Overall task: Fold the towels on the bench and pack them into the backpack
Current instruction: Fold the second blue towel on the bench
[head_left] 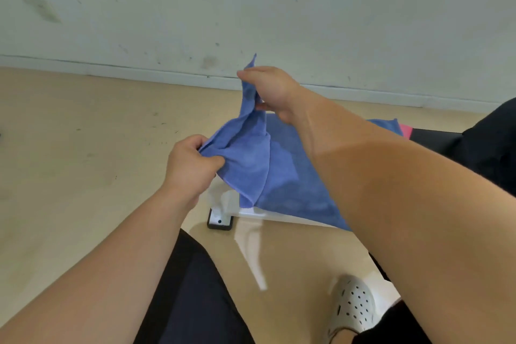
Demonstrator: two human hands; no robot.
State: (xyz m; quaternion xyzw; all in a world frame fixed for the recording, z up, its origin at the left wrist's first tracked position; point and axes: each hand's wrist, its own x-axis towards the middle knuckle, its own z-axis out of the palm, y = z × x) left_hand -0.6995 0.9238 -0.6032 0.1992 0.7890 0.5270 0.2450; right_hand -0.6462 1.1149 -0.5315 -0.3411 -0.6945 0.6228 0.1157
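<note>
The towel (245, 153) is lifted off the bench (276, 215) and held in the air near the middle of the view, caught between both hands. The left hand (192, 165) grips one bunched corner, with the thumb on top and the fingers curled beneath the cloth. The right hand (269, 92) pinches another part of the edge, and a small tip of cloth sticks up above its fingers. From the left hand, the right hand lies toward 1 o'clock, higher and farther out, so the held edge runs on a slant from 7 to 1 o'clock. The rest of the cloth sags toward 5 o'clock. That slant matters most: a clean fold probably needs the two grips level, and the left hand, being nearer the body, looks like the easier one to raise. A second towel (296, 184) seems to lie flat on the bench just below the hanging cloth, and a pink item (406, 131) shows at its far end, toward 3 o'clock. A phone (220, 221) sits by the bench corner at 6 o'clock. I cannot tell where the backpack is.
</note>
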